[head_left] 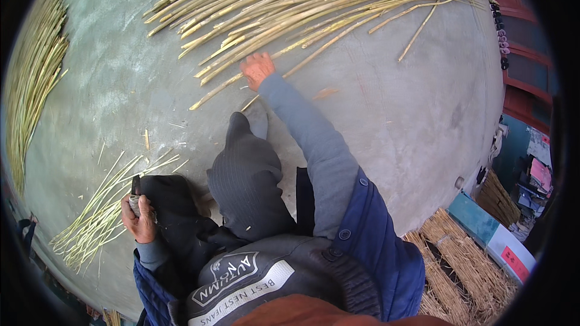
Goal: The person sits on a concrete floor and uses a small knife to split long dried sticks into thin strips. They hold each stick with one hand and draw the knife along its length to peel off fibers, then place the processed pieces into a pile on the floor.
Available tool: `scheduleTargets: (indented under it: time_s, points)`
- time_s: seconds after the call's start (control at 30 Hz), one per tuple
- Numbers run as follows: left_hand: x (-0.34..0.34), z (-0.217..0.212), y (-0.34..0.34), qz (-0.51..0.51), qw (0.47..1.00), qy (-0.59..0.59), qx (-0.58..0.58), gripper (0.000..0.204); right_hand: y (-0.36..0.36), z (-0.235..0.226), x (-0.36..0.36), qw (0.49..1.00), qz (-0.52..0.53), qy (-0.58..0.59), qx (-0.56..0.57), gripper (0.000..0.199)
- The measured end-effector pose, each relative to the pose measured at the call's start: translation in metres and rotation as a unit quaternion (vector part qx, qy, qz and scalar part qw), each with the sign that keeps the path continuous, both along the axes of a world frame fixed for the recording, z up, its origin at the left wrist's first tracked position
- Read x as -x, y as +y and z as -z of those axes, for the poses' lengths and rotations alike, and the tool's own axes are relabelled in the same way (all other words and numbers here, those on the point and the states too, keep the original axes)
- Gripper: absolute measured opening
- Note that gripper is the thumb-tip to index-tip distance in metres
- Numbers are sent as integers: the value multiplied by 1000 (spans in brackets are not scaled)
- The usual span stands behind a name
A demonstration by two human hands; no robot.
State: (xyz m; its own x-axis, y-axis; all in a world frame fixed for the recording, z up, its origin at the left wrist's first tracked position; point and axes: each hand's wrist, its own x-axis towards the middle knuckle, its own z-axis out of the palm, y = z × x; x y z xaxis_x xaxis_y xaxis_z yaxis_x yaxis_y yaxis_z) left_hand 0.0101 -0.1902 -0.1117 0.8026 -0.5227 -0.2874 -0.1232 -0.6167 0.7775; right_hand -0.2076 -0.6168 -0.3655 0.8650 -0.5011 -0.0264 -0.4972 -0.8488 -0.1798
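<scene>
My right hand (258, 70) reaches out to the near edge of a wide spread of long yellow-green stalks (326, 3) on the floor. Its fingers are curled over one stalk (211, 94), whose cut end points back toward my knees. By my left knee, my left hand (140, 220) is closed round the wrapped handle of a knife (135, 186). The short dark blade sticks up above the fist. Close to that hand lies a loose heap of thin pale green stems (96, 217).
A large pile of long stalks (36, 78) curves along the far left. Dry straw bundles (453, 265) lie at the lower right, beside a blue and white box (492, 238). Red panelled doors (519, 36) stand at the right. Small scraps dot the grey concrete floor (399, 145).
</scene>
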Motion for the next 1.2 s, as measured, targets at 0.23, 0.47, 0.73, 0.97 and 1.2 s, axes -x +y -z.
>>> scheduleTargets:
  time_s: [0.23,0.47,0.73,0.97,1.2]
  points:
    - [-10,-12,22,-1,998,-26,61,16,23,-188,-34,973,-108,-203,-4,13]
    - [0,-47,48,-63,979,-74,178,13,116,-336,-57,926,-241,-273,-100,22]
    - [18,-102,71,-119,919,1,377,39,196,-406,-63,914,-294,-253,-119,32]
    - [47,-122,82,-66,905,-69,414,38,249,-443,-60,901,-329,-242,-143,37]
    - [46,-133,109,-75,884,-100,450,29,282,-474,-64,900,-340,-208,-175,34]
